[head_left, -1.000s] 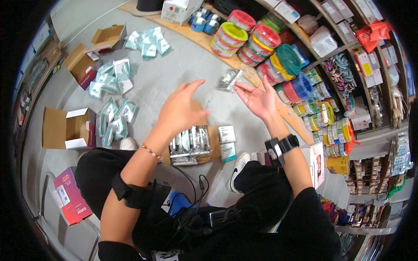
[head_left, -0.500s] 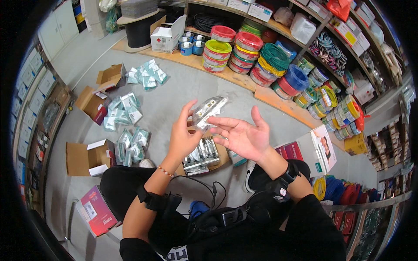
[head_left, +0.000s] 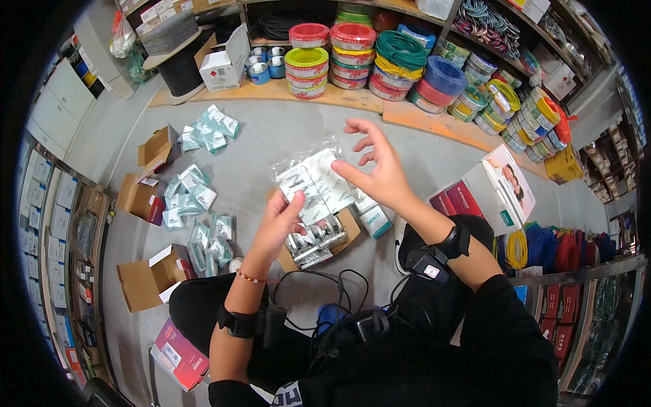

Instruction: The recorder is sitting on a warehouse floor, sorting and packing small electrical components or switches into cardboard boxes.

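My left hand (head_left: 277,222) is closed on the lower left corner of a clear plastic packet (head_left: 317,186), its thumb on top. A white printed face of the packet shows upward. At the packet's upper right, my right hand (head_left: 381,169) has its fingers apart; the thumb tip lies over the packet's edge, and whether it touches I cannot tell. Below the packet stands an open cardboard box (head_left: 351,228) with several bagged metallic pieces (head_left: 319,243) inside. A white and teal small box (head_left: 375,221) is beside it.
Three piles of teal-and-white packets (head_left: 211,129) lie at the left near open cardboard boxes (head_left: 152,271). Wire coils (head_left: 306,64) are stacked along the far shelf. A white and red carton (head_left: 498,190) stands at right. Black cables (head_left: 352,275) run between my legs.
The packet has turned from its metallic side to its white printed face and come lower. My right hand has turned over from palm up and risen. The view has shifted.
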`<state>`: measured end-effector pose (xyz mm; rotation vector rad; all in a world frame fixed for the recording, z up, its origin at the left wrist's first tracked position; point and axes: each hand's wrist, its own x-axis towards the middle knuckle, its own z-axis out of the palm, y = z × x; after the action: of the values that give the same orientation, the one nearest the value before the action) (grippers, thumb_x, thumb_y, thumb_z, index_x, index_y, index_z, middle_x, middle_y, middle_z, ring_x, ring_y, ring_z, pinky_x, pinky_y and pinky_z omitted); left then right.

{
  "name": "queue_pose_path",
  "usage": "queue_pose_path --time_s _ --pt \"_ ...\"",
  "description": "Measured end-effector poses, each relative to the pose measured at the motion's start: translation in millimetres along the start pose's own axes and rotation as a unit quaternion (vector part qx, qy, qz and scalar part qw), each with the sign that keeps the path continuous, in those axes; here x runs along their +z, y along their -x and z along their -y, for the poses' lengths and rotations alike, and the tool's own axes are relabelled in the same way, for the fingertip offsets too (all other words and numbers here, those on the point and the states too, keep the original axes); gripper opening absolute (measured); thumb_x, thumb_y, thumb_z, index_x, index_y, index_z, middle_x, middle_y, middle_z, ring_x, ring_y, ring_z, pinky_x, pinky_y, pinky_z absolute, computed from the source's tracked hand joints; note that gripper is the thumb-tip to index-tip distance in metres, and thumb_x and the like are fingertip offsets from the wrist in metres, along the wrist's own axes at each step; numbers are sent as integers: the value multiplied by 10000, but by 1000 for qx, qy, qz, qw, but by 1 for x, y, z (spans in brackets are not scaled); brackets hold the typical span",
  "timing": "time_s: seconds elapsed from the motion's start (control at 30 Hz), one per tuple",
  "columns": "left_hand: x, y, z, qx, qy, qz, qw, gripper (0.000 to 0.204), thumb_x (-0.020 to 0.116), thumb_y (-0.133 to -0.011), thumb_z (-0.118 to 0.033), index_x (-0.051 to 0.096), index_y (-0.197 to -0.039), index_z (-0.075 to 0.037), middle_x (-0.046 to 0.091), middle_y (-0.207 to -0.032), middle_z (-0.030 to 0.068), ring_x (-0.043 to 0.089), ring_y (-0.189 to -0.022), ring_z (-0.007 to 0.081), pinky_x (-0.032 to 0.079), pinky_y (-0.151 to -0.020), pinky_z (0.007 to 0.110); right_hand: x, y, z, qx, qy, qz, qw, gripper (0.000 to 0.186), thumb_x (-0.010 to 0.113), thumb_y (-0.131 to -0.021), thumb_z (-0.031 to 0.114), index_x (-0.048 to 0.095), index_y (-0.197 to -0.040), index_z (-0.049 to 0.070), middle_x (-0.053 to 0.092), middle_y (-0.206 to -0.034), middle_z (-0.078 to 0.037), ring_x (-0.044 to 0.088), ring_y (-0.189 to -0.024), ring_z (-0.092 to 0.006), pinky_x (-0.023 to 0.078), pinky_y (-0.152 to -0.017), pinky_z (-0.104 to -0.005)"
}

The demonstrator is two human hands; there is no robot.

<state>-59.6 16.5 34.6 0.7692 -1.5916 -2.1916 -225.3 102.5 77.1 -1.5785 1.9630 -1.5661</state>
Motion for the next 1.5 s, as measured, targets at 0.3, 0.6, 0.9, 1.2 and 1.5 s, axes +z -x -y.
queue_pose_path --time_s 0.3,0.6,0.9,1.2,1.5 --pt "6 6 -4 10 17 21 1000 374 470 -790 -293 383 -1062 -52 505 -864 31 489 -592 70 405 -456 187 18 12 -2 97 -299 100 944 538 644 -649 130 361 -1087 -4 506 -930 -62 464 -879 -117 361 -780 -251" --pt "6 7 1 31 -79 52 995 380 466 -796 -263 381 -1083 -29 502 -882 20 471 -657 50 429 -474 185 31 16 -7 81 -118 8 990 516 695 -542 282 448 -920 30 573 -732 -96 566 -652 -160 431 -599 -256" --pt "6 9 -3 -22 -90 45 995 357 460 -795 -298 416 -1034 -36 502 -832 5 448 -624 36 390 -503 173 33 12 -20 17 -150 -18 988 427 652 -626 302 483 -881 5 567 -714 -67 541 -650 -121 427 -585 -237" --pt "5 11 -8 15 -115 36 993 326 496 -782 -205 409 -1049 -40 506 -877 18 475 -721 59 398 -593 183 19 12 -22 189 -258 116 940 204 535 -761 204 568 -747 3 546 -671 -1 475 -607 -38 380 -541 -174" --pt "-5 6 -13 55 -109 -17 992 241 602 -698 -114 512 -882 13 568 -771 66 518 -711 88 407 -598 192 29 23 -21 171 -256 113 945 165 574 -720 157 586 -661 3 559 -596 -16 476 -532 -30 376 -470 -174"
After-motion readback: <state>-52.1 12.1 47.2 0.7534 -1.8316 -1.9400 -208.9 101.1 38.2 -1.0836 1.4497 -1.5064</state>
